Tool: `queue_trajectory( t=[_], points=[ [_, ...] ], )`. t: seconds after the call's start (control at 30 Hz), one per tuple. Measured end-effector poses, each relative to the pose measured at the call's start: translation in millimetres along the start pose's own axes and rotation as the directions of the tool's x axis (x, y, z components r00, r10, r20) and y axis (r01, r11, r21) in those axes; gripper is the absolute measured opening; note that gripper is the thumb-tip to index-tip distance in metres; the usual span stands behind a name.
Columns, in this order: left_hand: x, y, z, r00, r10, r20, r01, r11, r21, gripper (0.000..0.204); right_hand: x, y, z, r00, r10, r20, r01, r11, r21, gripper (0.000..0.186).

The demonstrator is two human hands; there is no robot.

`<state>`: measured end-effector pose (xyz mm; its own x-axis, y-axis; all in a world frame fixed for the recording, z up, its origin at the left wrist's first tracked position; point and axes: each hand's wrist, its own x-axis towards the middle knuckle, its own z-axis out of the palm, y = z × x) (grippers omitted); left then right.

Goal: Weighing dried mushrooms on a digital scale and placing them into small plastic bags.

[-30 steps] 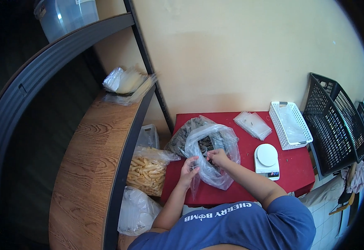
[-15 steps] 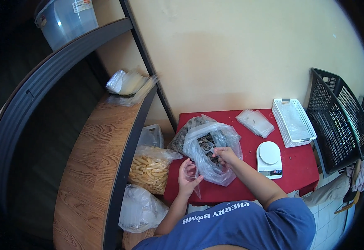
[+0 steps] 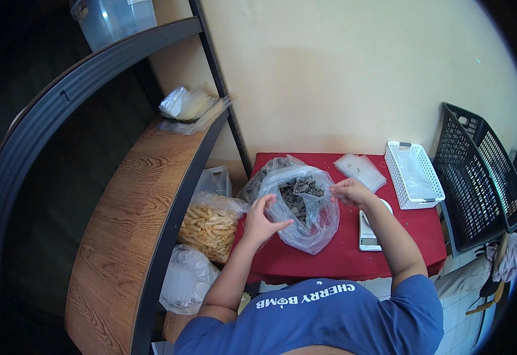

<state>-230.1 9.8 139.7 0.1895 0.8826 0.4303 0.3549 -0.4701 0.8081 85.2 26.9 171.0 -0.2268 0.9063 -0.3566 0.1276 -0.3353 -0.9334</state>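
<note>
A large clear bag [image 3: 306,236] lies open on the red-covered table, full of dark, spiral-patterned pieces [image 3: 294,198]. Crumpled clear plastic [image 3: 312,210] sits among them. My left hand [image 3: 261,220] touches the bag's left rim, fingers curved and thumb spread apart. At the right rim, my right hand [image 3: 347,192] pinches the plastic between its fingers. Another bag of dark pieces [image 3: 252,186] lies behind, at the left. Partly under my right forearm is a white digital scale [image 3: 368,236].
Wooden shelving [image 3: 116,236] runs along the left, with bags of yellow snacks [image 3: 205,228] and white items [image 3: 184,278] beside it. Flat clear bags [image 3: 362,171] and a white basket [image 3: 415,201] occupy the table's back right. A black crate [image 3: 471,177] stands right of it.
My right hand has moved up and right, out of the bag's opening to its rim. My left hand moved up, and the thin plastic it held no longer dangles from it.
</note>
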Motion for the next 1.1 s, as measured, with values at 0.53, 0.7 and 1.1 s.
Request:
queue_trajectory(
  t=[0.53,0.7,1.1],
  points=[
    [68.5,29.7,29.8,0.944,0.14,0.298,-0.189,0.972,0.142,0.081,10.2,-108.6,10.9,0.997,0.03,0.076,0.012,0.865,-0.502,0.016],
    [71.9,40.6,36.1,0.968,0.097,0.23,-0.099,0.995,-0.004,0.068,17.1,-153.9,47.9,0.984,-0.01,0.175,0.152,0.548,-0.823,0.012],
    [44.7,-17.6,-24.5,0.997,-0.056,-0.045,0.023,0.842,-0.539,0.051,-56.6,-182.1,61.5,0.82,-0.572,0.012,0.231,0.311,-0.922,0.017]
  ],
)
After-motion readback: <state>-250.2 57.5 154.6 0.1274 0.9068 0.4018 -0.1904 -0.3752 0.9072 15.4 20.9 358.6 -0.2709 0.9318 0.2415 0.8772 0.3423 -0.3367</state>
